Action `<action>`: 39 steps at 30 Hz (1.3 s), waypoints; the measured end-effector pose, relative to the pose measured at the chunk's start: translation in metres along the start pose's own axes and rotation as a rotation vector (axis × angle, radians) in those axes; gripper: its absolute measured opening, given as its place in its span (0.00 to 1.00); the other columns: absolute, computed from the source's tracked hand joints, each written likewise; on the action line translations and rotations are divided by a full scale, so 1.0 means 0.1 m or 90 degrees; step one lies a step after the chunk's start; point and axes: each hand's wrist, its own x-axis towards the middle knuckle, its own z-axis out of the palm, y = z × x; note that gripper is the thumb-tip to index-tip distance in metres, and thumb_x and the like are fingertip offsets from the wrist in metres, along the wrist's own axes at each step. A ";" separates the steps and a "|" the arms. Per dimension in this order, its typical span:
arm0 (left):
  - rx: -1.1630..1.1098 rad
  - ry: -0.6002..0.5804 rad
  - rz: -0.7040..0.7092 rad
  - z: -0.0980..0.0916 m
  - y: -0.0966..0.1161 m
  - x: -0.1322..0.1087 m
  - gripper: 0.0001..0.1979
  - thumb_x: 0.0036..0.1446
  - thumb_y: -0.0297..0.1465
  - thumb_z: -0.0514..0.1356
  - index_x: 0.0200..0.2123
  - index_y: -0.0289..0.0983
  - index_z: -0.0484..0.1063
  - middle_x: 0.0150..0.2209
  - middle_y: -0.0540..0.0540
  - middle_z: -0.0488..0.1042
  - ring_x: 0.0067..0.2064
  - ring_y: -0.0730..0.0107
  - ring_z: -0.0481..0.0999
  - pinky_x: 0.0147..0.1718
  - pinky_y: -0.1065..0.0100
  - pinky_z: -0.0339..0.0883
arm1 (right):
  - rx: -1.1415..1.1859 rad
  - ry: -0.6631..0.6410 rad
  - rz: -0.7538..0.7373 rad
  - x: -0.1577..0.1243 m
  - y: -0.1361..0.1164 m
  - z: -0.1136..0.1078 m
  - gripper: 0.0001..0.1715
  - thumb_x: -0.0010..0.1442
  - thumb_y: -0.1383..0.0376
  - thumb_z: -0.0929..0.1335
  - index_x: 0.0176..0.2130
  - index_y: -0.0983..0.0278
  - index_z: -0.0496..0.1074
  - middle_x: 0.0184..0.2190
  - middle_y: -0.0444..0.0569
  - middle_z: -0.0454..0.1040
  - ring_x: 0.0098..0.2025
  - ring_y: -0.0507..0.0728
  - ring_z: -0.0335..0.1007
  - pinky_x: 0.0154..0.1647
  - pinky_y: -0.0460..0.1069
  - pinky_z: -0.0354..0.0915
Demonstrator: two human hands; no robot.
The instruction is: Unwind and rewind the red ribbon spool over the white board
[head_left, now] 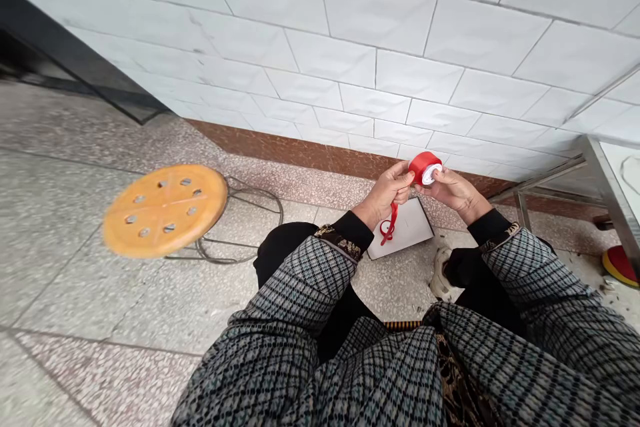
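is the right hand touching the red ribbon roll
Touching. The head view plainly shows the right hand closed on the edge of the red ribbon roll, with no gap between them.

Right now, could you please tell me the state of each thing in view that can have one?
Red ribbon roll: held up, partly unwound
Left hand: holding the roll
Right hand: holding the roll
Loose ribbon: hanging, curled
White card: lying flat
Stool: upright, unoccupied

The camera sits on my head, facing forward and down onto my left hand (386, 195) and right hand (454, 191), with the tiled wall (375, 33) beyond.
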 end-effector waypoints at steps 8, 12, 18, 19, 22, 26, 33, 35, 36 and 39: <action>0.065 -0.033 -0.116 -0.12 0.15 -0.01 0.10 0.58 0.25 0.72 0.39 0.36 0.74 0.19 0.61 0.58 0.16 0.86 0.47 0.18 0.77 0.36 | -0.232 -0.128 0.009 -0.03 -0.25 -0.06 0.35 0.43 0.54 0.88 0.47 0.61 0.83 0.42 0.47 0.85 0.41 0.55 0.78 0.47 0.51 0.73; 0.129 -0.046 -0.179 -0.16 0.16 -0.04 0.10 0.57 0.24 0.72 0.35 0.36 0.72 0.19 0.60 0.58 0.16 0.87 0.47 0.18 0.77 0.34 | -0.417 -0.180 -0.021 -0.07 -0.40 -0.08 0.36 0.45 0.62 0.86 0.54 0.56 0.84 0.50 0.47 0.84 0.50 0.59 0.78 0.56 0.56 0.73; 0.164 0.021 -0.075 -0.06 0.14 -0.14 0.10 0.60 0.26 0.73 0.42 0.36 0.76 0.19 0.59 0.60 0.17 0.86 0.48 0.20 0.76 0.36 | -0.513 -0.070 -0.131 -0.08 -0.41 -0.07 0.30 0.40 0.67 0.86 0.44 0.56 0.85 0.44 0.47 0.82 0.49 0.63 0.76 0.59 0.61 0.73; 0.168 0.040 -0.048 -0.04 0.15 -0.16 0.10 0.60 0.27 0.73 0.43 0.36 0.77 0.19 0.59 0.60 0.17 0.85 0.49 0.20 0.76 0.37 | -0.499 -0.049 -0.128 -0.08 -0.42 -0.08 0.30 0.40 0.66 0.86 0.45 0.57 0.85 0.42 0.46 0.82 0.47 0.62 0.76 0.57 0.61 0.73; 0.194 0.055 -0.022 -0.06 0.19 -0.18 0.11 0.60 0.31 0.74 0.34 0.35 0.74 0.18 0.59 0.57 0.18 0.86 0.49 0.20 0.75 0.37 | -0.441 -0.012 -0.086 -0.09 -0.47 -0.16 0.33 0.41 0.64 0.87 0.48 0.58 0.83 0.39 0.45 0.82 0.42 0.59 0.77 0.51 0.57 0.74; 0.199 0.025 -0.020 -0.12 0.21 -0.17 0.14 0.57 0.31 0.74 0.28 0.35 0.72 0.18 0.59 0.55 0.18 0.86 0.48 0.20 0.75 0.37 | -0.359 -0.020 -0.070 -0.09 -0.47 -0.20 0.37 0.39 0.62 0.88 0.49 0.59 0.83 0.40 0.44 0.84 0.41 0.55 0.78 0.47 0.52 0.75; 0.172 0.064 0.018 -0.10 0.20 -0.15 0.15 0.55 0.31 0.74 0.25 0.34 0.73 0.17 0.57 0.58 0.17 0.85 0.52 0.18 0.75 0.40 | -0.245 -0.118 -0.060 -0.05 -0.38 0.00 0.36 0.39 0.53 0.89 0.45 0.62 0.84 0.38 0.46 0.85 0.38 0.54 0.78 0.45 0.50 0.74; 0.160 0.045 0.004 -0.10 0.19 -0.15 0.14 0.57 0.32 0.74 0.26 0.34 0.74 0.16 0.58 0.57 0.16 0.86 0.50 0.18 0.75 0.39 | -0.237 -0.130 -0.057 -0.04 -0.36 0.02 0.35 0.41 0.51 0.89 0.46 0.61 0.84 0.39 0.47 0.85 0.39 0.54 0.78 0.45 0.50 0.74; 0.156 0.038 -0.003 -0.11 0.19 -0.15 0.14 0.58 0.32 0.74 0.26 0.34 0.74 0.16 0.58 0.56 0.16 0.86 0.49 0.18 0.76 0.38 | -0.232 -0.132 -0.057 -0.04 -0.35 0.03 0.35 0.42 0.50 0.89 0.46 0.61 0.84 0.40 0.47 0.85 0.39 0.54 0.79 0.46 0.50 0.74; 0.137 0.032 -0.013 -0.10 0.17 -0.14 0.14 0.61 0.32 0.72 0.27 0.34 0.73 0.16 0.59 0.55 0.16 0.86 0.48 0.18 0.77 0.38 | -0.202 -0.137 -0.061 0.00 -0.31 0.00 0.36 0.41 0.50 0.89 0.46 0.60 0.84 0.39 0.46 0.85 0.38 0.54 0.78 0.44 0.49 0.75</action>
